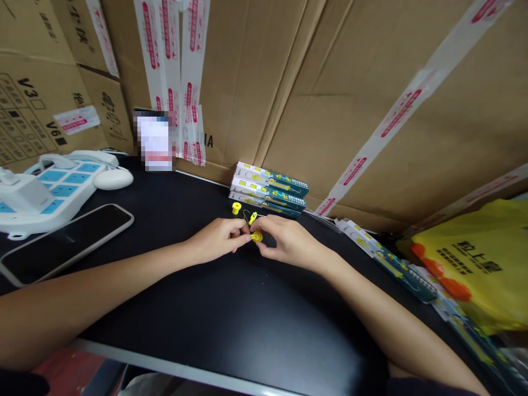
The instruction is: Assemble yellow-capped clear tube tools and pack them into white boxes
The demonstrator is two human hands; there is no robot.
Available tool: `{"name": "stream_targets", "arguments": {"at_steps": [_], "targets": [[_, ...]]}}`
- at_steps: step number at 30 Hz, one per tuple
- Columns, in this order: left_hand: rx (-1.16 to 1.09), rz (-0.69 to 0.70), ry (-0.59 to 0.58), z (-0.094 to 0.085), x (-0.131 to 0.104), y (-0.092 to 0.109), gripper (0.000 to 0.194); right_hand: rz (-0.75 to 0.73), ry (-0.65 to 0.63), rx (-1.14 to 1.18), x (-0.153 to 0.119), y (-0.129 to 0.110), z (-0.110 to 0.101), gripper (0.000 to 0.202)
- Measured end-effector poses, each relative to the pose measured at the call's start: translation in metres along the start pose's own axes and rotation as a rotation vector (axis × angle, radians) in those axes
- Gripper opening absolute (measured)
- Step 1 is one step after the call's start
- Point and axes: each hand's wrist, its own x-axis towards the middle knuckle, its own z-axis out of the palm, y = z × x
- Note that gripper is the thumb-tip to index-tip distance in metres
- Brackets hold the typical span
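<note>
Both hands meet over the black table, fingertips close together around a small round yellow plastic part (257, 236). My left hand (223, 237) pinches its left side between thumb and fingers. My right hand (284, 237) has its thumb and index finger closed around the right side. Just beyond the fingertips lies a small yellow plastic piece (253, 218), with a thin wire hook (246, 214) beside it; whether these are joined is partly hidden by the fingers. Farther back stands a flanged yellow plug (236, 208), touched by neither hand.
Stacked printed boxes (268, 190) stand behind the hands, against a cardboard wall (256, 82). More boxes (388, 258) and a yellow bag (474, 264) are at right. At left lie a phone (66, 242), a power strip (70, 187) and a white oval object (113, 179).
</note>
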Motion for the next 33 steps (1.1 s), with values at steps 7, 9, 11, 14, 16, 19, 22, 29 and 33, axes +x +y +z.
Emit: {"name": "stream_targets", "arguments": {"at_steps": [7, 9, 11, 14, 16, 19, 22, 29, 33], "targets": [[0.042, 0.016, -0.006, -0.001, 0.000, 0.002, 0.021, -0.114, 0.045, -0.168, -0.001, 0.002, 0.002, 0.017], [0.082, 0.028, -0.011, -0.003, 0.000, 0.003, 0.020, -0.114, 0.058, -0.134, -0.001, 0.003, 0.003, 0.017], [0.140, 0.053, -0.003, -0.005, 0.000, 0.004, 0.019, -0.104, 0.065, -0.085, 0.000, 0.003, 0.002, 0.017], [0.222, 0.096, 0.010, -0.005, -0.001, 0.005, 0.019, -0.110, 0.060, -0.034, 0.000, 0.003, 0.001, 0.015], [0.257, 0.102, 0.018, -0.003, -0.001, 0.005, 0.018, -0.117, 0.046, 0.023, 0.001, 0.002, 0.002, 0.014], [0.245, 0.076, 0.039, -0.001, -0.002, 0.006, 0.011, -0.082, 0.035, 0.179, 0.001, 0.001, 0.005, 0.016], [0.182, 0.053, 0.051, 0.001, -0.003, 0.006, 0.020, -0.012, 0.051, 0.353, 0.001, 0.001, 0.009, 0.016], [0.010, 0.024, 0.010, -0.001, -0.002, 0.007, 0.008, 0.033, 0.096, 0.583, 0.003, 0.008, 0.010, 0.009], [-0.079, 0.088, -0.025, -0.001, -0.003, 0.010, 0.009, 0.070, 0.094, 0.699, 0.003, 0.014, 0.010, 0.008]]}}
